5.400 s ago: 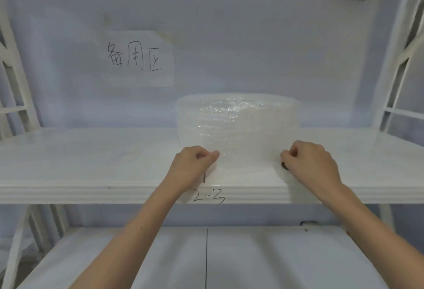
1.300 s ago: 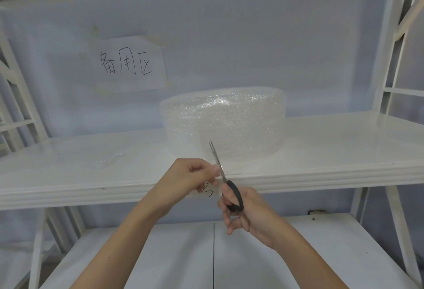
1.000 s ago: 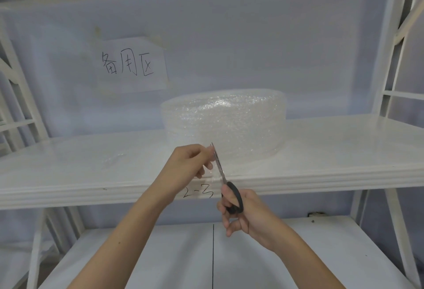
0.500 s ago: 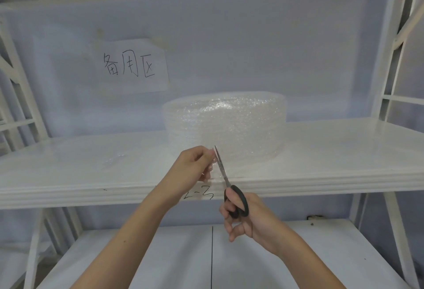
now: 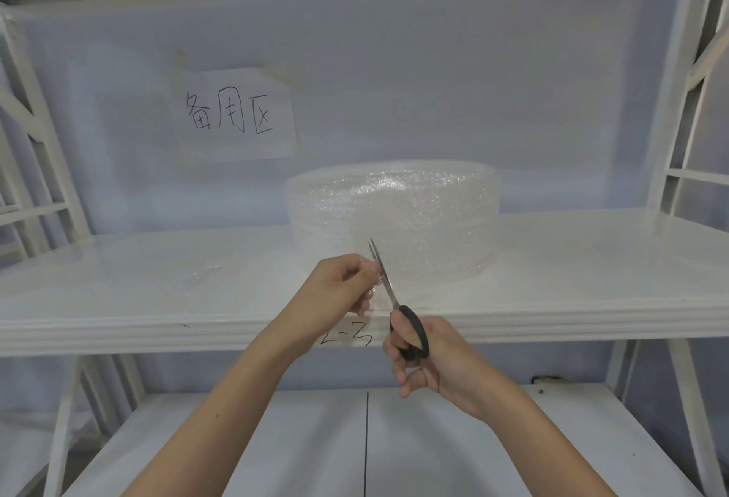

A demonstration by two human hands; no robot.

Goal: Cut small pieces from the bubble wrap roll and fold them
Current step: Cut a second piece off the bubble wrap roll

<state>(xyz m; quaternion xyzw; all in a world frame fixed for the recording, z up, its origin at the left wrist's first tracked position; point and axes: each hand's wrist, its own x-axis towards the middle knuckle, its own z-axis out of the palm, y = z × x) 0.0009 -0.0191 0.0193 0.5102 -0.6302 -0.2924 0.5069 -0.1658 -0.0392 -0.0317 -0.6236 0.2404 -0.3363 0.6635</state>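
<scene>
A fat clear bubble wrap roll lies on the white middle shelf. My left hand pinches the loose end of the wrap near the shelf's front edge. My right hand grips black-handled scissors. The blades point up and away, nearly closed, right beside my left fingers and through the pinched wrap. The transparent strip itself is hard to make out.
A small crumpled scrap of wrap lies on the shelf to the left. A paper sign with handwriting hangs on the back wall. White frame uprights flank both sides. A lower shelf sits beneath my arms.
Earlier both hands pulled the wrap's end from the roll. My right hand has since taken up the scissors, and over the last second the blades have advanced slightly into the wrap held by my left hand.
</scene>
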